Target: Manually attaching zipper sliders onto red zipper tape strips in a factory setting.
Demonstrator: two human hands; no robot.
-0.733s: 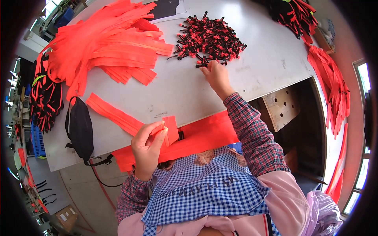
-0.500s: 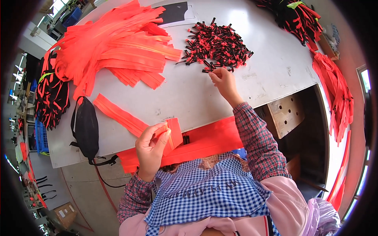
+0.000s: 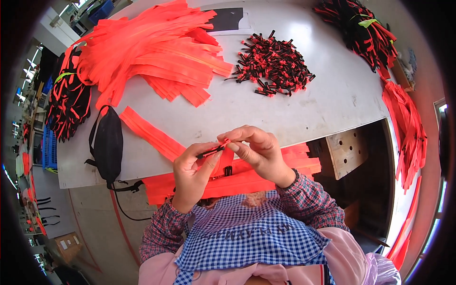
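Observation:
My left hand (image 3: pixel 192 173) is closed, thumb against forefinger, on the end of an orange-red zipper tape (image 3: pixel 154 138). The tape trails over the table to the left and below my fingers. At the tape's end, my right hand (image 3: pixel 259 154) pinches a small zipper slider (image 3: pixel 225 141), red with a black pull (image 3: pixel 209 152) that lies across my left fingertips. My fingers partly hide where slider and tape meet. More red zipper tapes (image 3: pixel 251 178) lie along the table's front edge above my lap.
A pile of black-and-red zipper sliders (image 3: pixel 273 66) sits ahead. Red tapes (image 3: pixel 156 52) are heaped at far left, next to a black pouch (image 3: pixel 106 147) with a strap. Black-and-red bundles (image 3: pixel 356 28) lie far right. An open compartment (image 3: pixel 365 147) is at the table's right front.
My right hand has come back from the slider pile to my left hand, now with a slider in its fingers. My left hand has moved slightly right and up.

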